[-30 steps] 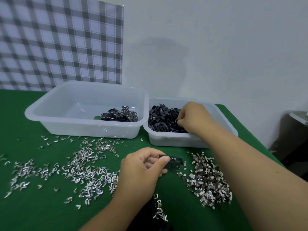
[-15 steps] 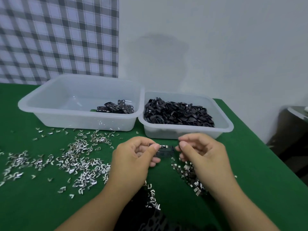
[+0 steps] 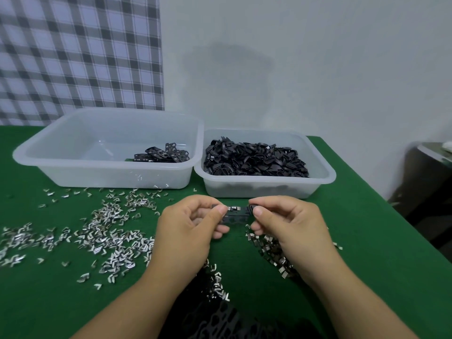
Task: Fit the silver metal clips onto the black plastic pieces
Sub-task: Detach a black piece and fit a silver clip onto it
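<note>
Both hands hold one black plastic piece (image 3: pixel 236 215) in the air just in front of the right tub. My left hand (image 3: pixel 188 231) pinches its left end between thumb and fingers. My right hand (image 3: pixel 288 223) pinches its right end the same way. A silver metal clip (image 3: pixel 234 208) sits on the piece's top edge between my thumbs. Loose silver clips (image 3: pixel 105 236) lie scattered on the green table at the left, and a second heap of clips (image 3: pixel 271 250) lies partly hidden under my right hand.
The right translucent tub (image 3: pixel 269 189) is heaped with black plastic pieces (image 3: pixel 254 160). The larger left tub (image 3: pixel 73 167) holds a few black pieces with clips (image 3: pixel 163 155). A black patterned sheet (image 3: pixel 220 319) lies at the near table edge. The table's right edge drops off beside a dark object (image 3: pixel 428 172).
My right hand came back from the right tub and took the free end of the black piece held by my left hand. Both hands now hold it slightly higher.
</note>
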### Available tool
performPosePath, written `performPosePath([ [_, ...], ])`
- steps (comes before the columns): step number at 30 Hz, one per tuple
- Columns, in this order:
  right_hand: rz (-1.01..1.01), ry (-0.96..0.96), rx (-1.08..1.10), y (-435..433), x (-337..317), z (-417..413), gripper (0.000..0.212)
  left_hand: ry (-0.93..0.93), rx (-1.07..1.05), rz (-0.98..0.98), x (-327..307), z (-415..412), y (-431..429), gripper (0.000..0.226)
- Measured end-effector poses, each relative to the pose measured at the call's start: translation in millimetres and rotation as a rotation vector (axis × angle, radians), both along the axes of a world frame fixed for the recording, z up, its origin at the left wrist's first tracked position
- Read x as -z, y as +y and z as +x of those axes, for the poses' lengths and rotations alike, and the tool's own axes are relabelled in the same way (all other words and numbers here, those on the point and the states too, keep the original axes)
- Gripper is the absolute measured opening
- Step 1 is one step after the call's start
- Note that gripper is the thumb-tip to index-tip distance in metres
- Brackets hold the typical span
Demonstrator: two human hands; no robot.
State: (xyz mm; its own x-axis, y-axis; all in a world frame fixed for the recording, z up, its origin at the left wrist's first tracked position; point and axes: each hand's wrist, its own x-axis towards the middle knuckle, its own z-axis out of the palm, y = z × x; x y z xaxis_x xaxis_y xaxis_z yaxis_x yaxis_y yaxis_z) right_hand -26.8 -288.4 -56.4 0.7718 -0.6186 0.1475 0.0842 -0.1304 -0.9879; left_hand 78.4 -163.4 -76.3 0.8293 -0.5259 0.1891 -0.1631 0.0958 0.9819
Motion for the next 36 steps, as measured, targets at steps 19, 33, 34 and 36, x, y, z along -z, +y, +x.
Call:
performPosePath([
  [19,0.047,0.009,-0.039,0.8,1.0,-0.1,0.013,-0.021,-0.007,0.013,-0.9,0.5,1.0,0.018],
  [33,0.041,0.107,-0.077,-0.3,1.0,0.2,0.016,-0.114,0.013,0.016,-1.5,-1.6,1.3,0.018],
  [34,0.037,0.108,-0.08,-0.1,0.4,0.3,0.016,-0.123,0.015,0.015,-1.7,-2.3,1.3,0.018],
  [36,0.017,0.119,-0.085,1.0,-1.0,0.7,0.018,-0.142,0.022,0.015,-2.1,-3.4,1.1,0.018],
])
